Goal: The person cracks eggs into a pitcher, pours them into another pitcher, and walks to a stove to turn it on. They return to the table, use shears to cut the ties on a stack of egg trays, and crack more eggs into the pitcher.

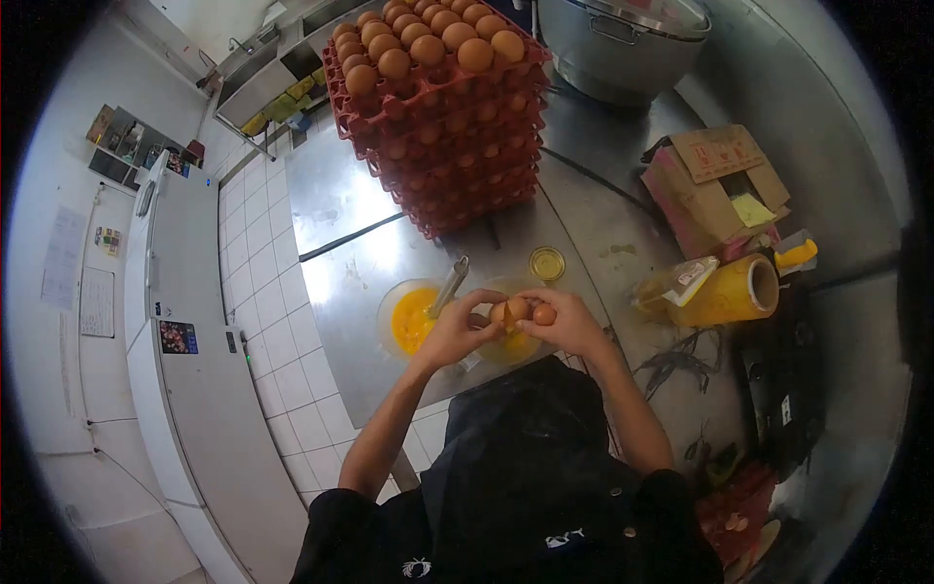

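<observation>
My left hand (455, 329) and my right hand (567, 328) meet over a clear bowl (486, 286) with yellow egg (513, 348) in it. Between their fingertips is a cracked brown egg (508, 311), its shell parted. A second brown egg (544, 314) sits in the fingers of my right hand. Left of the hands, another clear bowl (383, 326) holds several yolks (413, 316), with a metal utensil (449, 285) leaning out of it. Just beyond my hands stands a small round dish (547, 263) of yellowish liquid. My fingers partly hide the right bowl.
Tall stacked red trays (448, 185) full of brown eggs stand at the back of the steel table (341, 263). A large metal pot (623, 54), a cardboard box (715, 185) and a yellow film roll (730, 292) are on the right. White refrigerators (195, 380) stand left.
</observation>
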Motion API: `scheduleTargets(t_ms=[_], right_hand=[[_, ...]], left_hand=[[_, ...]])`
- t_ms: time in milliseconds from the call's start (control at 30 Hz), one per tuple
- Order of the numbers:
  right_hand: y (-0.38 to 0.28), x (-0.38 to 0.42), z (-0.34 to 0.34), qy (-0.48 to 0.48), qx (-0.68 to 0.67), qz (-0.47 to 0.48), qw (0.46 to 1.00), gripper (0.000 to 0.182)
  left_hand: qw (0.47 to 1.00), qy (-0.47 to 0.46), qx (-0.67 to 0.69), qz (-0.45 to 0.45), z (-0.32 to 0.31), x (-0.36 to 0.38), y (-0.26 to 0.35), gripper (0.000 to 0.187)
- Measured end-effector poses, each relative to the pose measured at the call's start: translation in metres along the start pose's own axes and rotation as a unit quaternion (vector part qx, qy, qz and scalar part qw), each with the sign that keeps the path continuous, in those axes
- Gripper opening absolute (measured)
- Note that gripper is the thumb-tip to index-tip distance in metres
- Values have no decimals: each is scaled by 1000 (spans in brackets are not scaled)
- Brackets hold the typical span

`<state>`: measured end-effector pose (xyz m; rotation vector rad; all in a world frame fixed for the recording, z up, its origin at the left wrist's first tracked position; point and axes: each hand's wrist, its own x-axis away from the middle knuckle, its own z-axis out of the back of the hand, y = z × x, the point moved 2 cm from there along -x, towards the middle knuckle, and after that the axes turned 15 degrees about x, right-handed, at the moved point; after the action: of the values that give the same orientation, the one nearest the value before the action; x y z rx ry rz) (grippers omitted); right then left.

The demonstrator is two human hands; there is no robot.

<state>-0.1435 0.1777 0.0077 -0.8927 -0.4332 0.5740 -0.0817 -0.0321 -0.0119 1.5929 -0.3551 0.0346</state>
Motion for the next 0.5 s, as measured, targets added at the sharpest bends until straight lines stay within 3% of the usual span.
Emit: scheduleTargets(t_ms=[233, 433, 500], right_hand=[[-1, 0, 5, 44, 104, 87, 990, 41], [-16, 7, 7, 65, 141, 88, 984, 44], [-16, 10, 5, 81, 110, 79, 987, 46]], left_hand=[[980, 1, -177, -90, -1, 7, 22, 36], [962, 12, -235, -140, -2, 17, 29, 39], [982, 37, -148, -109, -4, 18, 28, 37]])
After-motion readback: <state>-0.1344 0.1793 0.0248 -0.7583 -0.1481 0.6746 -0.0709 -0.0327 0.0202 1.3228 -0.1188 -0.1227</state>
